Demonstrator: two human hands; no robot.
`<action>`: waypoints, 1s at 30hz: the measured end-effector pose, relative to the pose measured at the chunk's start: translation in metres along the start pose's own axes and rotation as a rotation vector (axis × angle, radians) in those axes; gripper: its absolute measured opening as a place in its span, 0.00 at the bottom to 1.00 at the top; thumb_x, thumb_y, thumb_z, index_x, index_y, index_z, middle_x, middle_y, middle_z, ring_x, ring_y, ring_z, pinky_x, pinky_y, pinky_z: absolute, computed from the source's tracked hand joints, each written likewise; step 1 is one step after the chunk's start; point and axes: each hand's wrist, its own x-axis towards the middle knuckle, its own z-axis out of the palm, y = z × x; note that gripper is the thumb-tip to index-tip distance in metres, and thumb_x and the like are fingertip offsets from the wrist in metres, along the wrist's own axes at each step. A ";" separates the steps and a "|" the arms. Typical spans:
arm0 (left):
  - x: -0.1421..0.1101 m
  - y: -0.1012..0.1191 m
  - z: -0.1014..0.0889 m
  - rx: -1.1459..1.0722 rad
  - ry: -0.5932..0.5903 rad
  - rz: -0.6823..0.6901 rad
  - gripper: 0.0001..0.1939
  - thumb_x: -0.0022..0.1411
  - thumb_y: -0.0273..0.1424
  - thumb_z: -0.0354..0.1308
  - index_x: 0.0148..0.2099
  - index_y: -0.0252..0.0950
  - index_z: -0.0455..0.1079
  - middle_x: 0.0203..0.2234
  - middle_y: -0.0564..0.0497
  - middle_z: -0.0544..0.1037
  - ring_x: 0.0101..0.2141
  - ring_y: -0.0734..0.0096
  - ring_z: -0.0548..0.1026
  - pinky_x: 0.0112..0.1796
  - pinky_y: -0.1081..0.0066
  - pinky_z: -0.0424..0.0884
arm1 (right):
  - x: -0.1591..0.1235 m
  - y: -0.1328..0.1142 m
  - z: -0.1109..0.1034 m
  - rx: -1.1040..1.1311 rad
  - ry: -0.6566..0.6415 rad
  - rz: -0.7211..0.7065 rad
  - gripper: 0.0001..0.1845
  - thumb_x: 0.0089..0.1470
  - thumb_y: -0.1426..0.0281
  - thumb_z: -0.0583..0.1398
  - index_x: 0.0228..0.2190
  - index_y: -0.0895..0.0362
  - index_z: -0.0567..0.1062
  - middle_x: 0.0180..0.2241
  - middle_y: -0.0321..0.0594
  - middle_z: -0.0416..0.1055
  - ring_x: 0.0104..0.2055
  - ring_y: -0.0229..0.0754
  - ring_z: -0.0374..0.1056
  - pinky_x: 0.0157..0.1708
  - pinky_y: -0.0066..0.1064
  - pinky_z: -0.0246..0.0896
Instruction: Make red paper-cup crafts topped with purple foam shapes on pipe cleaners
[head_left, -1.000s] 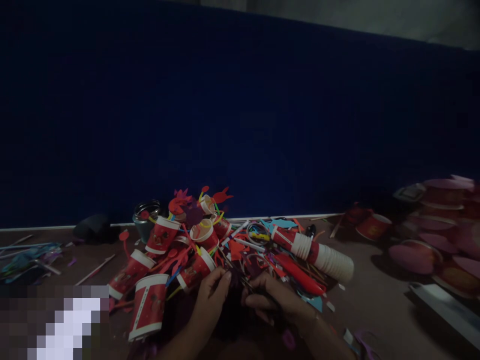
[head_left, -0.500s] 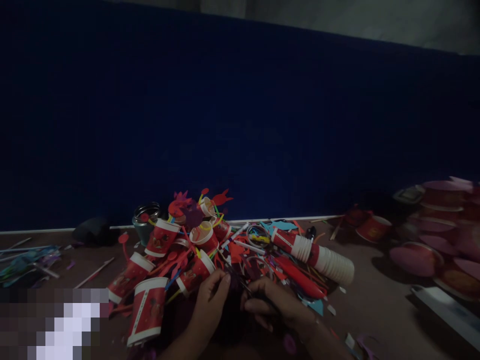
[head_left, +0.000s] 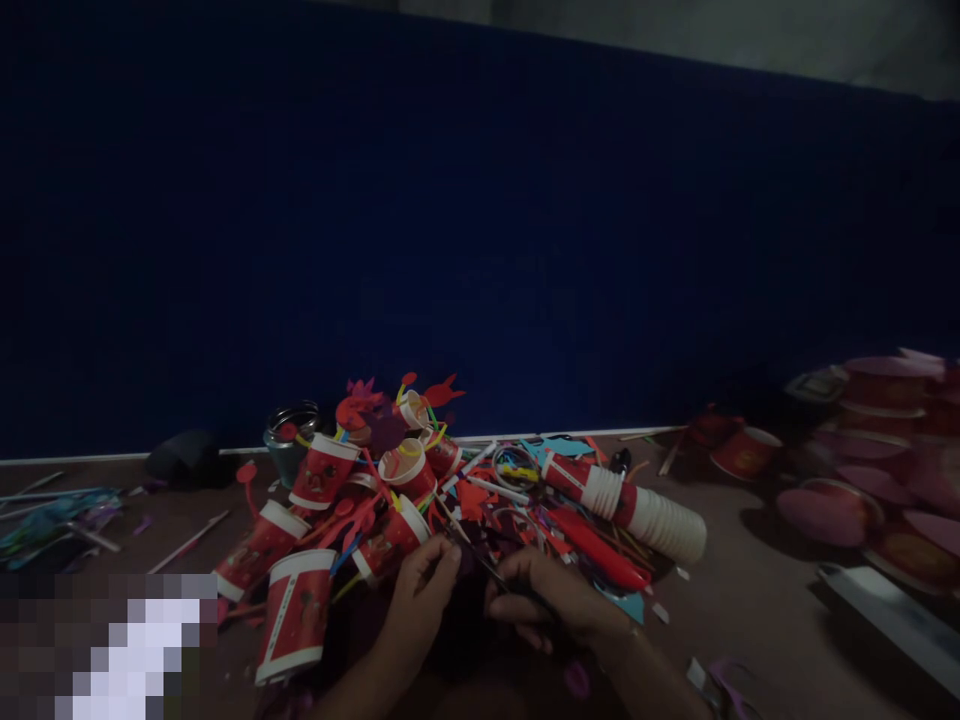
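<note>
My right hand is closed around a pair of scissors, whose dark blades point up and left toward my other hand. Thumb and fingers of my left hand are pinched together just left of the blades. What they hold is dark and cannot be made out. Close to my left hand lies a heap of red and white paper cups fitted with coloured strips and red paper cut-outs. Beyond my right hand is a stack of nested paper cups on its side, beside a shiny red object.
A glass jar stands behind the cups. Blue paper and scraps lie mid-table. Pink-topped red tubs and a white strip are at right. Sticks and bluish scraps lie at left. A dark blue panel rises behind.
The view has shifted very slightly. My right hand's fingers on the scissors have moved a little, while my left hand keeps its pinch in nearly the same place.
</note>
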 end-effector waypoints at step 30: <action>0.002 0.001 0.001 0.110 0.120 0.070 0.19 0.57 0.44 0.53 0.21 0.37 0.57 0.15 0.60 0.56 0.18 0.78 0.54 0.20 0.77 0.53 | 0.010 0.008 0.013 0.013 0.099 -0.151 0.21 0.41 0.55 0.65 0.29 0.60 0.70 0.15 0.27 0.63 0.14 0.28 0.57 0.14 0.18 0.52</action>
